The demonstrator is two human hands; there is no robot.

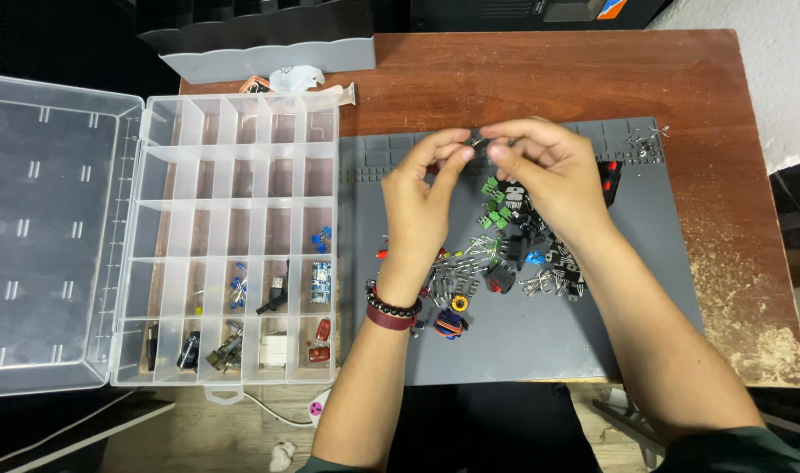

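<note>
My left hand (422, 197) and my right hand (549, 171) meet above the grey work mat (645, 289), and the fingertips of both pinch one tiny dark electronic part (479, 143) between them. Below my hands a heap of small components (505, 254) lies on the mat: green terminal blocks, black parts, glass diodes, a yellow ring coil. My left wrist wears a dark bead bracelet and a maroon band. What kind of part I pinch is too small to tell.
An open clear plastic organiser box (242, 158) sits left of the mat, its lid (49, 228) folded out leftward; lower compartments hold a few parts. A grey tray (260, 44) stands at the back. The wooden table's right edge (768, 263) is worn.
</note>
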